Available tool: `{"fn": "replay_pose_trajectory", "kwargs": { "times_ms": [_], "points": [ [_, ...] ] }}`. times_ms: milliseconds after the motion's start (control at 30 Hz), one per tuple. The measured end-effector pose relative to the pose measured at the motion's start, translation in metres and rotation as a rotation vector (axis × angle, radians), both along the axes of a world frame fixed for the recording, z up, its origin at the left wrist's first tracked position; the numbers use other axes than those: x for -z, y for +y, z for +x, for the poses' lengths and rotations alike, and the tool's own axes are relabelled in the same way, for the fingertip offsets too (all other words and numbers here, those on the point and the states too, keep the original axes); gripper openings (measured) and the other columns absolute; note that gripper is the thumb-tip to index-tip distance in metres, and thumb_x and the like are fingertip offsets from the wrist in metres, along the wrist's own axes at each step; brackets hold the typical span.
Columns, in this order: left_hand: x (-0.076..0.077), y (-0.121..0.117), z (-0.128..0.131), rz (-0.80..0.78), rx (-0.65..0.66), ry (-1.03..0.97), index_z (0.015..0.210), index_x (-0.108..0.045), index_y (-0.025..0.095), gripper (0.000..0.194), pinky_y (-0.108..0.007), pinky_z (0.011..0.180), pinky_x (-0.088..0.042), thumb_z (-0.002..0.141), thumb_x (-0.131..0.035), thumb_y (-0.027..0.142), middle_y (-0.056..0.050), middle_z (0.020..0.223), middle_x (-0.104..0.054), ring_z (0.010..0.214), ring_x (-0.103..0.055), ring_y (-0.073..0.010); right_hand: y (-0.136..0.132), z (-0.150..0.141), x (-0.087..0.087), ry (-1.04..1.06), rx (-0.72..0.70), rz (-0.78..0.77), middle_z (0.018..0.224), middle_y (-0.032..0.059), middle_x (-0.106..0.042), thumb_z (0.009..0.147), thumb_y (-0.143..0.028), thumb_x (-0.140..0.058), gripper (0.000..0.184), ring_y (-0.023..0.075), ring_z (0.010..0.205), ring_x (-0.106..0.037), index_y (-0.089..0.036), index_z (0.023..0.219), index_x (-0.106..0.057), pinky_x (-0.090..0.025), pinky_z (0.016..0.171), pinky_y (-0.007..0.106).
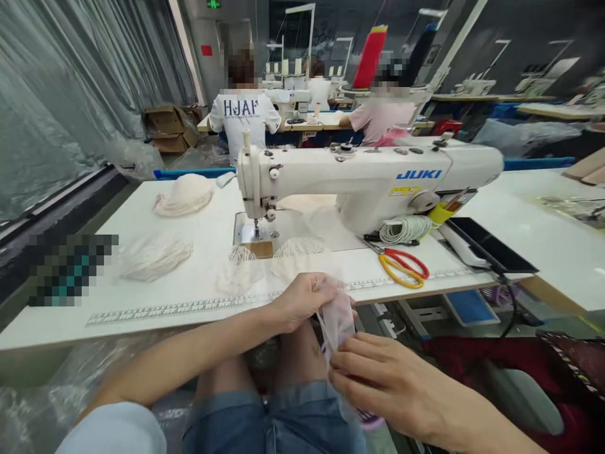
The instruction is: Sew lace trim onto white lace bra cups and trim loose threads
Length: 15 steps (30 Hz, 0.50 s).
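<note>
On the white sewing machine [366, 169], the brand "JUKI" was written in blue. On a white shirt [242, 121] farther away stood the dark letters "HJAF", above a smaller line which was not readable. The machine's yellow label [404, 191], ruler strip [189, 306] and green sign [213, 4] could not be read.
</note>
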<state>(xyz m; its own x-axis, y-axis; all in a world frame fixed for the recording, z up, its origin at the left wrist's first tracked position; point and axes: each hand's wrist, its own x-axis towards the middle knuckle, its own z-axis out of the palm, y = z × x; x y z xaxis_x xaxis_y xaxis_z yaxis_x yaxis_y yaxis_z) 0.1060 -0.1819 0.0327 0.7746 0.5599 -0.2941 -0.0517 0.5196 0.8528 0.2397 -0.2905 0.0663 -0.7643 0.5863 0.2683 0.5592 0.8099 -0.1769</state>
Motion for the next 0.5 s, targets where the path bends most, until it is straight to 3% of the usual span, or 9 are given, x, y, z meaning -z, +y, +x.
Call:
{"fn": "replay_pose_trajectory", "kwargs": {
  "times_ms": [133,200,300,367,500],
  "points": [
    [0.019,-0.010,-0.036,0.283,-0.051,0.122,0.083,-0.058,0.013,0.036,-0.026,0.064,-0.046,0.080,-0.056,0.048,-0.004,0.073,-0.063,0.071,-0.059,-0.0165,-0.011,-0.005,0.016,0.101,0.124,-0.172,0.066,0.0015,-0.059,0.095,-0.036,-0.040,0.028,0.0133,0.059,-0.052,-0.016,0.102,-0.058,-0.040,0.056,0.025],
    [0.022,-0.013,-0.056,0.433,-0.045,0.192,0.076,-0.057,0.014,0.037,-0.023,0.060,-0.043,0.084,-0.049,0.049,-0.002,0.066,-0.057,0.067,-0.054,-0.0146,-0.007,-0.010,0.023,0.214,0.309,-0.163,0.068,0.0008,-0.060,0.094,-0.043,-0.039,0.032,0.0122,0.057,-0.054,-0.018,0.104,-0.056,-0.041,0.054,0.023],
    [0.022,-0.020,-0.078,0.572,-0.011,0.227,0.069,-0.051,0.014,0.043,-0.021,0.054,-0.035,0.088,-0.041,0.052,0.002,0.060,-0.047,0.058,-0.043,-0.0102,0.010,-0.033,0.034,0.283,0.541,-0.080,0.086,0.0070,-0.063,0.086,-0.057,-0.045,0.046,0.0172,0.070,-0.059,-0.017,0.109,-0.051,-0.046,0.058,0.026],
    [0.020,-0.024,-0.089,0.585,0.020,0.238,0.065,-0.047,0.014,0.047,-0.021,0.052,-0.032,0.088,-0.039,0.055,0.003,0.058,-0.041,0.055,-0.038,-0.0085,0.024,-0.054,0.043,0.229,0.532,-0.056,0.098,0.0126,-0.062,0.080,-0.061,-0.051,0.056,0.0236,0.083,-0.060,-0.015,0.111,-0.051,-0.048,0.061,0.030],
    [0.021,-0.030,-0.110,0.307,0.019,0.149,0.076,-0.055,0.013,0.051,-0.025,0.066,-0.045,0.081,-0.045,0.062,-0.001,0.070,-0.057,0.066,-0.055,-0.0121,0.042,-0.080,0.058,0.299,0.425,-0.154,0.085,0.0090,-0.065,0.091,-0.032,-0.041,0.024,0.0223,0.080,-0.060,-0.017,0.093,-0.059,-0.049,0.066,0.032]
  ]
}}
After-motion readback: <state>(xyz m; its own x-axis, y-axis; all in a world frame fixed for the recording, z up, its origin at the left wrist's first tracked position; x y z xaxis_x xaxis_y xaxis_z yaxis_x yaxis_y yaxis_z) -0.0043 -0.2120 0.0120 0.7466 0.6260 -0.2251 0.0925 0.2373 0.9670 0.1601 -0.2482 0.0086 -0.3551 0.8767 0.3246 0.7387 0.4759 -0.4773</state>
